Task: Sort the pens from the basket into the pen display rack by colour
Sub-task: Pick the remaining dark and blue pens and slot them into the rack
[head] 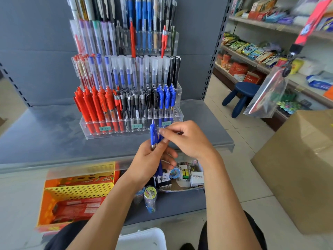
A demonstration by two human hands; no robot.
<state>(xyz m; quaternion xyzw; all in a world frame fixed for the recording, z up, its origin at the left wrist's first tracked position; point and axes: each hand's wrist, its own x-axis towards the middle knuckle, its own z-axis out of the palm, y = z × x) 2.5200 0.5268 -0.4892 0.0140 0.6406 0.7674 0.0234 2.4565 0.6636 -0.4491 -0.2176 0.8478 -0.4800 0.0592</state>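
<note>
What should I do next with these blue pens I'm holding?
Probably lift one blue pen with your right hand and slot it beside the blue group at the right end of the rack's front row; your left hand holds the rest.

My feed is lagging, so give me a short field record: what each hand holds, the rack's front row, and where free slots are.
left hand: grips blue pens, upright, in front of the rack
right hand: fingers pinch the top of one blue pen
pen display rack: clear, tiered, on the grey shelf
front row, left to right: red, black/grey, blue
free slots: some at the right end, beside the blue ones
</note>
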